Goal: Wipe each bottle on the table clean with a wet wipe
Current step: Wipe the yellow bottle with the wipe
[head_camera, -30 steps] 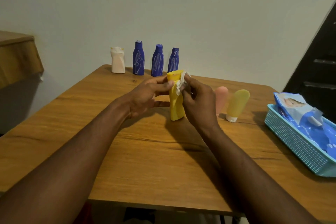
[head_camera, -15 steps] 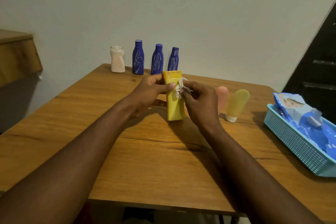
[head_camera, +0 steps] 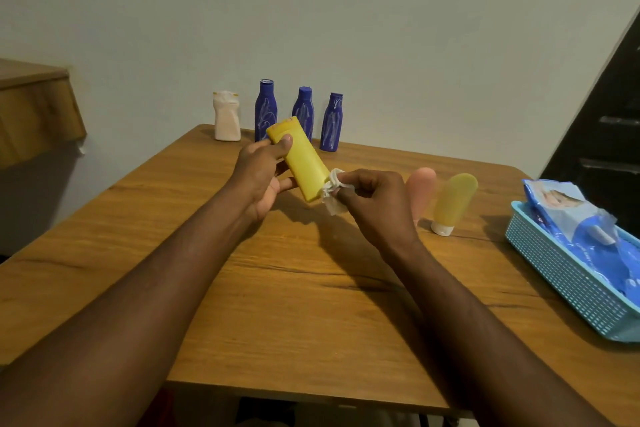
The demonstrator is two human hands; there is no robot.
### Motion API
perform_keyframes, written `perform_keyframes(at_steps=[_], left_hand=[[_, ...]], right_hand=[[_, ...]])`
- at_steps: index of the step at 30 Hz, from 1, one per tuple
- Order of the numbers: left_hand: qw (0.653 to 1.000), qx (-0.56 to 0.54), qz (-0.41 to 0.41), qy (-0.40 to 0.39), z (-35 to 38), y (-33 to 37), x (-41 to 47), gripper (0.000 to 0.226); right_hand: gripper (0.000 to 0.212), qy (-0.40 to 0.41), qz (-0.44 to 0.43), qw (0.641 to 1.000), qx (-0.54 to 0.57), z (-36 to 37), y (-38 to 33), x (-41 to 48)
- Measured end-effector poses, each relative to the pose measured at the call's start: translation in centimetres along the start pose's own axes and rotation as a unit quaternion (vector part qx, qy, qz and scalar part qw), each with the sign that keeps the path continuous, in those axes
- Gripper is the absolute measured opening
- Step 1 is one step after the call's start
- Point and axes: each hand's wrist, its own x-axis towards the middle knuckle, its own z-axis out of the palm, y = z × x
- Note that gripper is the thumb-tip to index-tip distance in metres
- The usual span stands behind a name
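My left hand point(head_camera: 261, 175) grips a yellow bottle point(head_camera: 301, 158) above the wooden table point(head_camera: 311, 288), tilted with its top end toward the far left. My right hand point(head_camera: 375, 204) pinches a crumpled white wet wipe point(head_camera: 331, 192) against the bottle's lower end. Along the far edge stand a white bottle point(head_camera: 227, 116) and three blue bottles point(head_camera: 266, 109), point(head_camera: 303, 111), point(head_camera: 331, 121). A pink tube point(head_camera: 420, 189) and a yellow-green tube point(head_camera: 452, 203) stand cap-down to the right of my right hand.
A turquoise basket point(head_camera: 568, 281) at the table's right edge holds a blue pack of wet wipes point(head_camera: 581, 229). A wooden shelf point(head_camera: 31, 111) juts from the wall at left. A dark door point(head_camera: 609, 114) is at the far right.
The yellow bottle has gone from upright to tilted, its top leaning left. My right hand with the wipe has slid from the bottle's upper part down to its lower end.
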Motion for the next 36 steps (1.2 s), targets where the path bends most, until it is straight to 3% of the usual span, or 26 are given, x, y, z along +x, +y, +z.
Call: perform_keyframes(at_steps=[5,8,20,31,36], left_hand=[[0.996,-0.053,-0.057,-0.031,0.2,0.0,-0.2,0.046],[0.994,-0.061,-0.083,-0.043,0.3,0.0,-0.3,0.058],[0.989,-0.029,-0.136,-0.05,-0.1,-0.3,0.0,0.07],[0.991,-0.06,-0.11,-0.054,-0.6,-0.1,0.6,0.06],[0.993,-0.04,-0.092,-0.067,-0.7,0.2,0.5,0.059]], right_hand=[[0.03,0.075,-0.021,0.995,0.066,-0.3,0.0,-0.2],[0.03,0.093,-0.041,0.991,0.083,-0.6,0.0,-0.1],[0.028,0.02,-0.147,0.989,0.003,0.2,0.0,-0.2],[0.024,-0.013,0.016,0.981,0.195,-1.0,0.4,0.2],[0.025,-0.053,0.066,0.974,0.212,-0.5,-0.2,-0.2]])
